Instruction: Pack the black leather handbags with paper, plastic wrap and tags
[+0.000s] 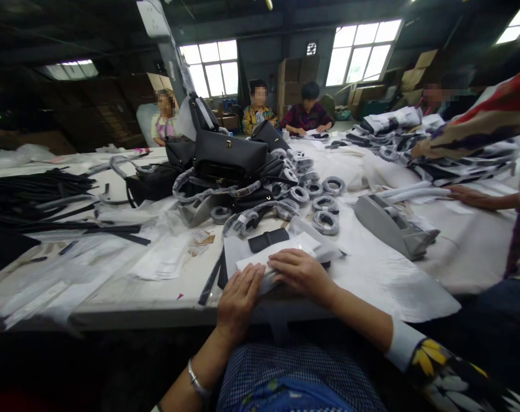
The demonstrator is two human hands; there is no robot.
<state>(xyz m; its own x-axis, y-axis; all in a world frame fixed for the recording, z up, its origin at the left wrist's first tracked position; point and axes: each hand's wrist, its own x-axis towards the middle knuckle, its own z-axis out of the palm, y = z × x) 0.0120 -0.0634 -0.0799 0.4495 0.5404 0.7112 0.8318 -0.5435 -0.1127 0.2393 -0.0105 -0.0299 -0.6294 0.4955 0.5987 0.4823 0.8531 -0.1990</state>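
My left hand (240,297) lies with its fingers stretched out on the near left edge of a white sheet of wrapping paper (281,247). Next to it, my right hand (305,274) rests flat on the same sheet, fingers extended. Both press down on it and neither is closed round anything. Beyond the sheet shows a black strap piece with a loop (268,240), lying on more white paper; what is under my palms is hidden. Dark strips (211,280) stick out to the left of my left hand.
Black handbags (229,151) are piled ahead, with several wrapped strap coils (326,222) beside them. A grey tape dispenser (393,223) stands to the right. Black strips (32,191) lie left. A co-worker's arm (479,123) reaches in from the right; other people sit across the table.
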